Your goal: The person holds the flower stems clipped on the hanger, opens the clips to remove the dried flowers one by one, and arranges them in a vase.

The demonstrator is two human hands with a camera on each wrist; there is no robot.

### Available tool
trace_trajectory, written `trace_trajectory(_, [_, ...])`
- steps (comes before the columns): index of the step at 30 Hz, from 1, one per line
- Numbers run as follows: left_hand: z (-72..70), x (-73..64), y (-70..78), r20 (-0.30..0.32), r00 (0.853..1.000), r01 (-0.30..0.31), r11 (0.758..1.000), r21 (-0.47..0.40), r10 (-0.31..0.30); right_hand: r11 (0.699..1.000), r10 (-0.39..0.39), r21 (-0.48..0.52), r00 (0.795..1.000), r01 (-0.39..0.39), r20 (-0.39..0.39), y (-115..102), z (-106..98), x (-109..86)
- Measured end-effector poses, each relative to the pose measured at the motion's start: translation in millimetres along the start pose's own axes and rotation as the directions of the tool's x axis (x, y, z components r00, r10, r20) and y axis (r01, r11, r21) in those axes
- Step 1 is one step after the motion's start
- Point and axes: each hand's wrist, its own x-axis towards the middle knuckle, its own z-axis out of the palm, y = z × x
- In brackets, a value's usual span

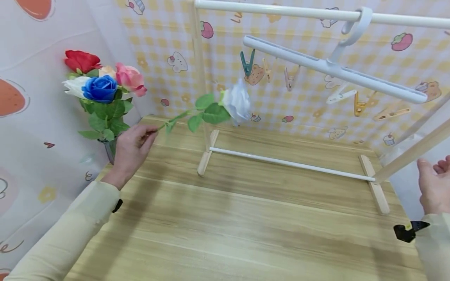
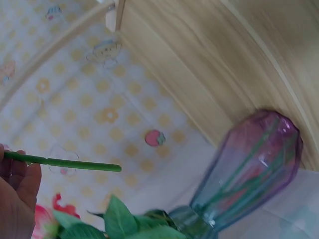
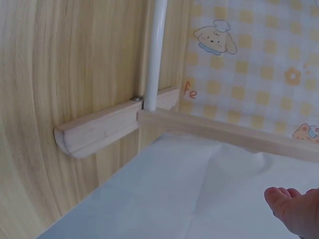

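My left hand (image 1: 131,150) pinches the green stem of an artificial white rose (image 1: 238,102) between thumb and fingers. The bloom points right, in front of the rack's left post. In the left wrist view the stem's cut end (image 2: 82,164) sticks out past the fingers. Beside that hand, red, white, pink, peach and blue roses (image 1: 100,89) stand in a faceted purple-blue vase (image 2: 249,162). Off to the right, my right hand (image 1: 436,187) hovers near the rack's right post with loosely bent fingers and nothing in them; the right wrist view shows only part of it.
A rack of wooden posts and white bars (image 1: 281,160) stands on the wood-grain table (image 1: 239,238). From its top bar hangs a pale blue hanger (image 1: 334,68), tilted, with several coloured clothespins such as a green one (image 1: 247,64). Patterned cloth (image 1: 168,35) covers the walls.
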Motion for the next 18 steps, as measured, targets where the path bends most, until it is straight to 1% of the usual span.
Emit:
trace_trajectory(2, [-5.7,2.3,-5.8,-0.021,0.999,0.049,0.999,0.004,-0.049,0.998,-0.011,-0.067,1.000,0.013,0.023,0.3,-0.6,2.7])
trace_trajectory(3, [-9.0,3.1,-8.9,-0.031,0.997,0.067,0.998,0.009,-0.067,0.997,-0.021,-0.075,0.999,0.023,0.033,0.5,-0.4,4.6])
trace_trajectory(5, [-14.8,4.2,-14.6,-0.071,0.991,0.110,0.994,-0.007,-0.110,0.996,-0.037,-0.073,0.997,0.042,0.067,0.4,-0.4,8.9])
trace_trajectory(7, [-20.9,4.6,-20.3,-0.105,0.983,0.148,0.989,-0.006,-0.147,0.997,-0.053,-0.057,0.993,0.060,0.110,0.4,-0.2,12.9])
trace_trajectory(11, [-32.1,4.4,-30.6,-0.158,0.963,0.220,0.976,0.001,-0.217,0.993,-0.103,-0.046,0.978,0.113,0.179,1.6,2.0,16.8])
trace_trajectory(13, [-36.2,5.0,-34.8,-0.177,0.954,0.248,0.969,0.003,-0.243,0.989,-0.131,-0.046,0.973,0.142,0.189,2.6,3.7,17.4])
trace_trajectory(15, [-39.5,6.0,-38.4,-0.189,0.944,0.275,0.962,-0.001,-0.270,0.984,-0.168,-0.025,0.969,0.175,0.183,3.3,6.6,18.1])
trace_trajectory(18, [-43.8,7.5,-42.3,-0.210,0.928,0.315,0.949,0.004,-0.307,0.975,-0.221,0.035,0.959,0.219,0.175,3.7,9.9,19.9])
